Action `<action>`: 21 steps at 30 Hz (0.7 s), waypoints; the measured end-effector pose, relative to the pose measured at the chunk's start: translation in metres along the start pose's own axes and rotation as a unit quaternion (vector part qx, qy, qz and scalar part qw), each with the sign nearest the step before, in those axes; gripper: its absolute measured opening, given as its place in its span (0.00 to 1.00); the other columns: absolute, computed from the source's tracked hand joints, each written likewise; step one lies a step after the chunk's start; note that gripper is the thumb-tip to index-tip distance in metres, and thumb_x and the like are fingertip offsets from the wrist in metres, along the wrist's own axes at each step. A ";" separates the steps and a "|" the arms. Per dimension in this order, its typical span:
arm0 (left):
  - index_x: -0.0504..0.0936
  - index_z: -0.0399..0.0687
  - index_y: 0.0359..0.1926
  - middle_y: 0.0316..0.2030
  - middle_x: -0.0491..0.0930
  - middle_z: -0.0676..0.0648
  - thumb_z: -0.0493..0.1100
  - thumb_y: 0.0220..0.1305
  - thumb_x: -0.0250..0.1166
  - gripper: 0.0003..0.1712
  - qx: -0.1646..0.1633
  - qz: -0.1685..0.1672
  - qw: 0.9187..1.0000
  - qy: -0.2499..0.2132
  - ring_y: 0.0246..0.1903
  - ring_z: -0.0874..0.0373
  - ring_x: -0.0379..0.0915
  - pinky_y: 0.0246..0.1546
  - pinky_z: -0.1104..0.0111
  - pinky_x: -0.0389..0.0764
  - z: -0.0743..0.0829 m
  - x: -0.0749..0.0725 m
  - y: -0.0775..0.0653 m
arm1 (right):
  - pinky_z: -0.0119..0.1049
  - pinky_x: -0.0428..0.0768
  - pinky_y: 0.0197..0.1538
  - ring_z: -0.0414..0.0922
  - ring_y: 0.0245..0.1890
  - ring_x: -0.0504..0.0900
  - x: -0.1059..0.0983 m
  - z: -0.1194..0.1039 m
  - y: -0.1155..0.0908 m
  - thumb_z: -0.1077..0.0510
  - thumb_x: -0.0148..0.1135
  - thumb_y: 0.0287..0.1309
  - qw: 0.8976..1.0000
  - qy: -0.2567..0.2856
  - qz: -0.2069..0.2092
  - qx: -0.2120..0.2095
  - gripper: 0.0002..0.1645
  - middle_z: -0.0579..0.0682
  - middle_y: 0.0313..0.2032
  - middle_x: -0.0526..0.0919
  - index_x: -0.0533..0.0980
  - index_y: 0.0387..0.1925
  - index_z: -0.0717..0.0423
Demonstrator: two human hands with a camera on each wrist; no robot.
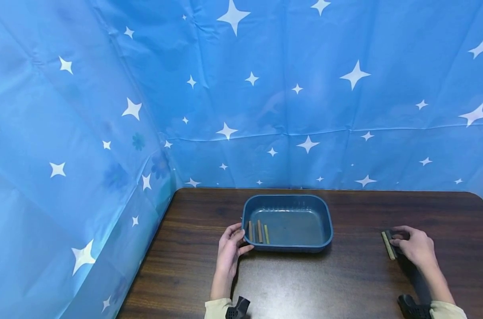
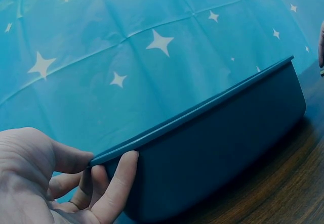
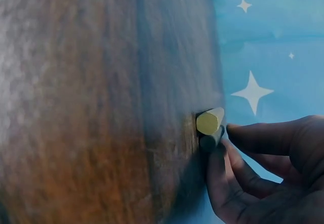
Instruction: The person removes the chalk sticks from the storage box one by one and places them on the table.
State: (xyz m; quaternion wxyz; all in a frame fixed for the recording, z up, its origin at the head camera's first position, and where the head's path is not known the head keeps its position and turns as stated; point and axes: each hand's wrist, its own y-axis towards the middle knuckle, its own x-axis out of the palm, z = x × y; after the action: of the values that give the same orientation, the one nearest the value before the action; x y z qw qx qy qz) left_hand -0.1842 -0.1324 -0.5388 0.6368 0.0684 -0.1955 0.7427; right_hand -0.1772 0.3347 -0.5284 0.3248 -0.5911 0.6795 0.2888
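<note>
The dark stick (image 3: 209, 143) lies near the table's right side, partly covered by the right hand (image 1: 416, 246), whose thumb and fingers pinch it; its far end is hard to make out. Right beside it lies a yellow-green stick (image 1: 388, 245). Well to the left on the table (image 1: 289, 283), the left hand (image 1: 227, 252) grips the corner of a blue tray (image 1: 287, 248). Thin sticks (image 1: 260, 231) line the tray's left end, too close together to count surely. The left wrist view shows the outer wall, hiding that interior; the right wrist view alone shows the pair's round ends.
</note>
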 end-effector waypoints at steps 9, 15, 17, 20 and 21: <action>0.68 0.28 0.63 0.43 0.74 0.43 0.32 0.74 0.56 0.20 -0.002 -0.002 1.000 -0.002 0.34 0.59 0.78 0.31 0.69 0.87 0.000 -0.001 0.001 | 0.44 0.71 0.33 0.59 0.34 0.79 0.003 -0.006 -0.002 0.64 0.57 0.71 0.998 0.026 0.048 0.023 0.18 0.73 0.40 0.83 0.76 0.52 0.78; 0.68 0.27 0.63 0.43 0.74 0.43 0.32 0.74 0.56 0.20 -0.003 -0.002 1.000 0.001 0.35 0.58 0.78 0.31 0.69 0.87 0.001 -0.002 -0.001 | 0.52 0.74 0.35 0.68 0.41 0.80 0.001 -0.024 -0.005 0.60 0.53 0.75 0.997 0.034 0.075 0.007 0.20 0.77 0.47 0.81 0.77 0.53 0.77; 0.68 0.27 0.63 0.43 0.75 0.42 0.32 0.74 0.57 0.20 -0.002 -0.001 1.000 0.001 0.35 0.58 0.79 0.31 0.69 0.87 0.001 -0.002 -0.001 | 0.48 0.73 0.34 0.65 0.39 0.80 0.000 -0.034 -0.005 0.60 0.53 0.76 0.996 0.039 0.079 0.000 0.20 0.75 0.46 0.82 0.77 0.53 0.76; 0.68 0.27 0.63 0.42 0.75 0.43 0.32 0.73 0.57 0.21 0.000 -0.001 1.000 -0.001 0.35 0.58 0.79 0.31 0.69 0.86 0.000 -0.001 -0.001 | 0.42 0.72 0.31 0.59 0.35 0.81 -0.002 -0.049 -0.007 0.59 0.54 0.77 0.995 0.048 0.084 -0.015 0.20 0.72 0.42 0.84 0.78 0.53 0.75; 0.68 0.27 0.63 0.42 0.75 0.43 0.32 0.73 0.57 0.21 0.000 -0.001 1.000 -0.002 0.34 0.58 0.79 0.31 0.70 0.86 0.000 -0.001 -0.001 | 0.40 0.73 0.31 0.57 0.34 0.81 -0.002 -0.054 -0.007 0.59 0.54 0.77 0.995 0.052 0.084 -0.021 0.20 0.71 0.41 0.84 0.79 0.53 0.75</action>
State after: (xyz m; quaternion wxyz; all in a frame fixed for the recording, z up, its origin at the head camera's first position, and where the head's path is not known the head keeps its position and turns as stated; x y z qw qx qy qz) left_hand -0.1835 -0.1334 -0.5391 0.6374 0.0702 -0.1969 0.7416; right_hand -0.1751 0.2929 -0.4932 0.2514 -0.5527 0.7366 0.2978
